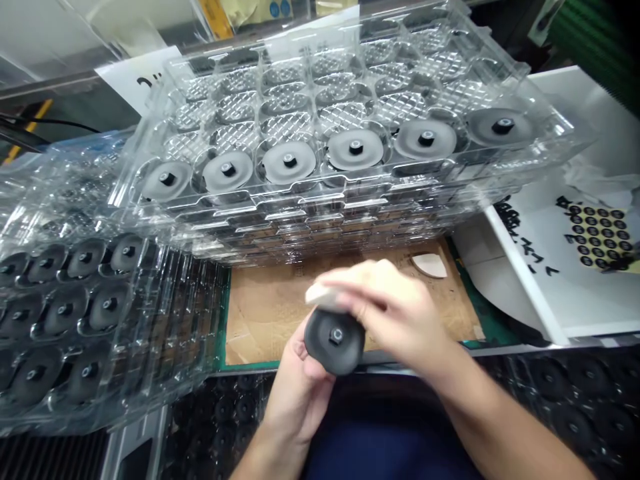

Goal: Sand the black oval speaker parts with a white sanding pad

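Black disc [334,342] is cradled by curled left fingers [296,350], face exposed for white pad [320,295] clamped by right fingers [360,283].

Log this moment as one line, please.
left hand: holds black disc | right hand: white pad on disc edge | behind: stacked clear trays

You're at a factory assembly bench: stacks of clear plastic trays [320,127] fill the top centre and left of the frame, their pockets holding identical round parts [289,162]. Cardboard [270,313] covers the bench in front of you, and a white sheet of black round stickers [595,233] lies at right.
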Demonstrator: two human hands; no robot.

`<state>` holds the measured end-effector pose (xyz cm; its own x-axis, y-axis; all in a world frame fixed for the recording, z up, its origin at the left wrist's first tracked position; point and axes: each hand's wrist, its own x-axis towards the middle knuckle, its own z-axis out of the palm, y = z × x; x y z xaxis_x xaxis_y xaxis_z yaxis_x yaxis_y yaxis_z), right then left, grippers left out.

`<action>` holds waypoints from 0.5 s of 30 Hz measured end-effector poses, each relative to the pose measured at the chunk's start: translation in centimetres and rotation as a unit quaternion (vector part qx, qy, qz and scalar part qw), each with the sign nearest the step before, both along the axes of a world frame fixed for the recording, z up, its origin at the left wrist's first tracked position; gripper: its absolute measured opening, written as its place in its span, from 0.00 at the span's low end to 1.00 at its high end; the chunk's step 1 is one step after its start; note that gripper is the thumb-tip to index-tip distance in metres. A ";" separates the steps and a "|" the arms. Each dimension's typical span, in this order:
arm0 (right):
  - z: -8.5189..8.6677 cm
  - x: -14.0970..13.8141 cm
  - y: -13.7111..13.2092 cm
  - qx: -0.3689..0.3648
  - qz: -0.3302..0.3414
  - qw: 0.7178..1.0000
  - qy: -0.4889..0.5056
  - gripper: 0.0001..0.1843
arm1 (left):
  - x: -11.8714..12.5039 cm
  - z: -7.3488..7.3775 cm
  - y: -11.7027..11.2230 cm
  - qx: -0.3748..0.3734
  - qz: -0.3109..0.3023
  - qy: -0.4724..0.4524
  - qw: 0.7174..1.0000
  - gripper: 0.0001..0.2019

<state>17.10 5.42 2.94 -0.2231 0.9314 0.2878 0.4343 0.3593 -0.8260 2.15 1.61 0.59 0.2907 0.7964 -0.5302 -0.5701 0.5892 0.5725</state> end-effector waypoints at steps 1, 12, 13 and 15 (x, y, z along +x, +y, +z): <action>-1.4 0.3 0.2 -0.050 -0.050 0.997 -0.014 0.12 | 0.0 0.1 0.0 0.001 0.009 -0.001 1.000 0.36; -8.3 0.9 -3.5 -0.170 -0.107 0.979 -0.022 0.12 | -0.2 -0.8 0.6 0.001 0.044 -0.007 0.999 0.29; -6.6 0.8 -3.1 -0.159 -0.128 0.979 -0.006 0.13 | 0.0 -0.7 0.6 0.002 0.046 -0.003 0.999 0.29; -2.9 0.3 -2.5 -0.106 -0.156 0.982 0.031 0.14 | 0.2 -0.5 0.6 0.005 0.045 0.001 0.999 0.30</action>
<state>17.36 2.94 0.08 0.0951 0.9918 0.0851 0.4420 0.0345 -0.8964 2.40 2.16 0.13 0.2169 0.8248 -0.5221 -0.6193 0.5297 0.5796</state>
